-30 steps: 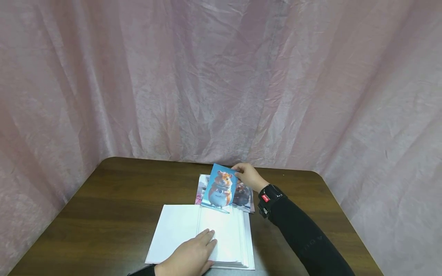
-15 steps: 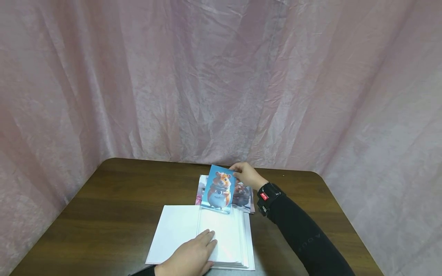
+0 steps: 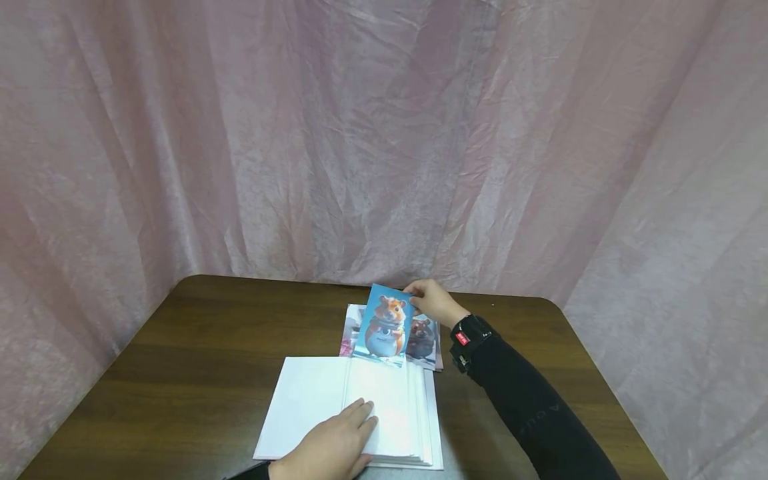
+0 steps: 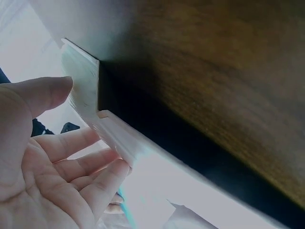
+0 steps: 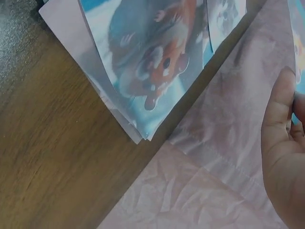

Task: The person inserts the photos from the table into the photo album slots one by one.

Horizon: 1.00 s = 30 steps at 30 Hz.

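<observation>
In the head view, my right hand (image 3: 437, 303) pinches a blue picture card (image 3: 385, 323) with a cartoon hamster by its upper right corner. The card is tilted and its lower edge is by the top of an open white photo album (image 3: 300, 393). My left hand (image 3: 333, 440) rests on the album with fingers extended over the blank right-hand page. Behind the blue card lie more picture cards (image 3: 423, 340), partly covered. In the right wrist view, the held card and my right hand (image 5: 286, 148) show only at the right edge.
A brown wooden table (image 3: 180, 373) carries everything. Pink curtain (image 3: 384, 147) hangs right behind its far edge. The loose picture cards (image 5: 147, 62) overlap in a pile near that edge, beyond the album.
My right hand and the blue card shift slightly left, then back right and a little up. My left hand and the album stay in place.
</observation>
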### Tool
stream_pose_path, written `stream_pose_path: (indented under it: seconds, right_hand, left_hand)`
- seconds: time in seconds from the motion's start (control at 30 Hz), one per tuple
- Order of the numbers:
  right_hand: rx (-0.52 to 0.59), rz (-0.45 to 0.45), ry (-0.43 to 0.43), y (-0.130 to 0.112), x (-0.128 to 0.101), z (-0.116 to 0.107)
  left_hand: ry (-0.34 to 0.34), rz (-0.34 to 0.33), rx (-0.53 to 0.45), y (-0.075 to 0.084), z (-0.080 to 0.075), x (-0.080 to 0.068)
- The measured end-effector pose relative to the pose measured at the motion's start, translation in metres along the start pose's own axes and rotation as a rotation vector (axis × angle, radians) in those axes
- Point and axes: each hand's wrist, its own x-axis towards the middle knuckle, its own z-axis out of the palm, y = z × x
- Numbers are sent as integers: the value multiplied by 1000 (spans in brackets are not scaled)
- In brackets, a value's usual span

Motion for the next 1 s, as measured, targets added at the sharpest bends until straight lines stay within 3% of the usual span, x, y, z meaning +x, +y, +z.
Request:
stream_pose_path:
  seconds: [0.5, 1.0]
  right_hand:
    - [8, 4, -17, 4, -2, -5]
    - [-32, -5, -42, -8, -1, -8]
  left_hand:
    - [-15, -12, -16, -1, 2, 2]
    - [-11, 4, -10, -1, 2, 4]
